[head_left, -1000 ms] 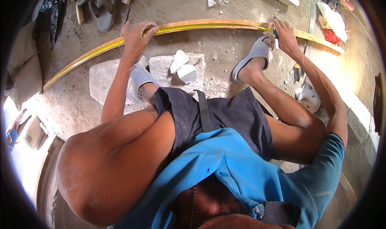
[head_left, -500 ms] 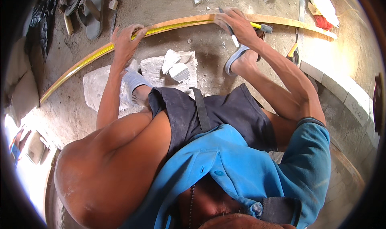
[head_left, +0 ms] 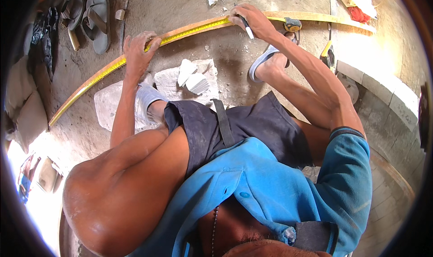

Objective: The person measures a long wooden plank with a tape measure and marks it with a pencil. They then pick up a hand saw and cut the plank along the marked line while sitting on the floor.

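A long thin wooden strip (head_left: 315,17) runs across the floor ahead of me, looking curved in this view. The yellow blade of a tape measure (head_left: 188,31) lies along it. My left hand (head_left: 140,54) is closed over the strip and blade, thumb and fingers pinching them. Further right, my right hand (head_left: 253,21) rests at the strip with its fingers curled, gripping a black-and-white pen (head_left: 247,28). The fingertips press at the blade there. Just beyond that hand sits the tape measure's case (head_left: 292,25), black and yellow, near my right foot.
Pale stone pieces (head_left: 197,83) lie on a slab (head_left: 209,69) between my feet. Grey sandals (head_left: 96,24) sit at the far left. A yellow-and-black tool (head_left: 327,54) is on the right, near a row of pale blocks (head_left: 376,87). A red-and-white bundle (head_left: 359,11) lies far right.
The tape measure's case has turned, so its broad face now shows. My right hand has shifted slightly left and up in view. My left hand keeps its pinch on the strip and blade.
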`<state>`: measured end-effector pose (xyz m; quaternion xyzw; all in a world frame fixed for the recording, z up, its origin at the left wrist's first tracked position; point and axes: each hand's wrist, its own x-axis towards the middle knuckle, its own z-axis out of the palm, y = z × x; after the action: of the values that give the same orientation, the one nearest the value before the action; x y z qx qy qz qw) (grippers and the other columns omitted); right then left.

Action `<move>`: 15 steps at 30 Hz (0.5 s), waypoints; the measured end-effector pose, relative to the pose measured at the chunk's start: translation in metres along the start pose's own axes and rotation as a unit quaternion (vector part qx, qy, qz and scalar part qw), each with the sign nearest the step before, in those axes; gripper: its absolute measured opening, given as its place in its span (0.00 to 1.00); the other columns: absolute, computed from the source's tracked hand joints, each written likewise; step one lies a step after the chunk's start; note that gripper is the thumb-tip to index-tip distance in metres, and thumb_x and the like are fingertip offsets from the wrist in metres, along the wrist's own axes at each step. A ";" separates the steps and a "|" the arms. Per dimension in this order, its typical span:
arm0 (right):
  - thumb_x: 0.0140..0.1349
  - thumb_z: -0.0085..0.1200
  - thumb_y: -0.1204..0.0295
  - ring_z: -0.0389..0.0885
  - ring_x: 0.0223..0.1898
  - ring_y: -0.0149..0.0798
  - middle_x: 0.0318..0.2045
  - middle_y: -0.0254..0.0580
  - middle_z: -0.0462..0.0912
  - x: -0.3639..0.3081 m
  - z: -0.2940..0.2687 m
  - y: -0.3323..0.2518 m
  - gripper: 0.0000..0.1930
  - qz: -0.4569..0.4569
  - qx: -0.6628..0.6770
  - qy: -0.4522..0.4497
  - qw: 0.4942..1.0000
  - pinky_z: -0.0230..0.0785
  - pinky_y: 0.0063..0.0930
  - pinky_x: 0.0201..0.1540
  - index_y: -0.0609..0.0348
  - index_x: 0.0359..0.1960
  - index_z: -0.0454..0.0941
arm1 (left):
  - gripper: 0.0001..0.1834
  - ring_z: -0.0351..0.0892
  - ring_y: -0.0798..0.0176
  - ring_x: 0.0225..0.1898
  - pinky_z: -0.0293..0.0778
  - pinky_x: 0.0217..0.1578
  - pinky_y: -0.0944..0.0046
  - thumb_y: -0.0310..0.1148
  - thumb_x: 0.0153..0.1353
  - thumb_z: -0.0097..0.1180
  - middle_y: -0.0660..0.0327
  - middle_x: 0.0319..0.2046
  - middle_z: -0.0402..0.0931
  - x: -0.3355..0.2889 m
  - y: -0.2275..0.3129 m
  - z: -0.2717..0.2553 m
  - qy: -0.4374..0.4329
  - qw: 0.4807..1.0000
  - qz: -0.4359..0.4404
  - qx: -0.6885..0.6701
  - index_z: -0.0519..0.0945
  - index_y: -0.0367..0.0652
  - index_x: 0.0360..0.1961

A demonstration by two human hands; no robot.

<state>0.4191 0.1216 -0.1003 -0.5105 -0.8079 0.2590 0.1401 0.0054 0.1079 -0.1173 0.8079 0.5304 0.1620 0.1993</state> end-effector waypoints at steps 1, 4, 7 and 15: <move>0.73 0.52 0.59 0.77 0.52 0.57 0.47 0.52 0.80 0.000 -0.002 0.001 0.16 0.000 -0.009 -0.012 1.000 0.70 0.46 0.56 0.59 0.50 0.78 | 0.15 0.77 0.57 0.59 0.50 0.70 0.42 0.47 0.67 0.61 0.64 0.52 0.83 0.001 0.000 0.003 0.020 1.000 0.019 0.008 0.83 0.51 0.48; 0.73 0.52 0.58 0.77 0.52 0.57 0.49 0.53 0.79 0.001 -0.006 0.004 0.17 -0.006 -0.022 -0.040 0.999 0.70 0.46 0.56 0.60 0.51 0.77 | 0.12 0.76 0.55 0.61 0.54 0.69 0.42 0.42 0.65 0.63 0.63 0.53 0.82 0.007 0.011 0.004 0.044 0.996 0.073 0.022 0.83 0.51 0.46; 0.72 0.52 0.58 0.76 0.53 0.57 0.50 0.53 0.79 0.001 -0.010 0.006 0.19 -0.015 -0.014 -0.046 0.999 0.69 0.46 0.58 0.60 0.52 0.76 | 0.10 0.75 0.53 0.62 0.59 0.68 0.43 0.38 0.65 0.62 0.62 0.54 0.81 0.013 0.016 0.008 0.052 0.991 0.117 -0.022 0.82 0.49 0.45; 0.74 0.49 0.59 0.76 0.55 0.56 0.51 0.53 0.78 0.004 -0.019 0.007 0.17 -0.018 0.005 -0.097 0.995 0.68 0.44 0.59 0.59 0.54 0.75 | 0.08 0.72 0.49 0.64 0.62 0.66 0.45 0.32 0.64 0.60 0.56 0.55 0.79 0.007 0.016 0.002 0.006 0.993 0.088 -0.077 0.81 0.45 0.44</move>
<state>0.4318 0.1333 -0.0886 -0.4676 -0.8256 0.3085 0.0678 0.0213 0.1080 -0.1107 0.8330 0.4441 0.2238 0.2425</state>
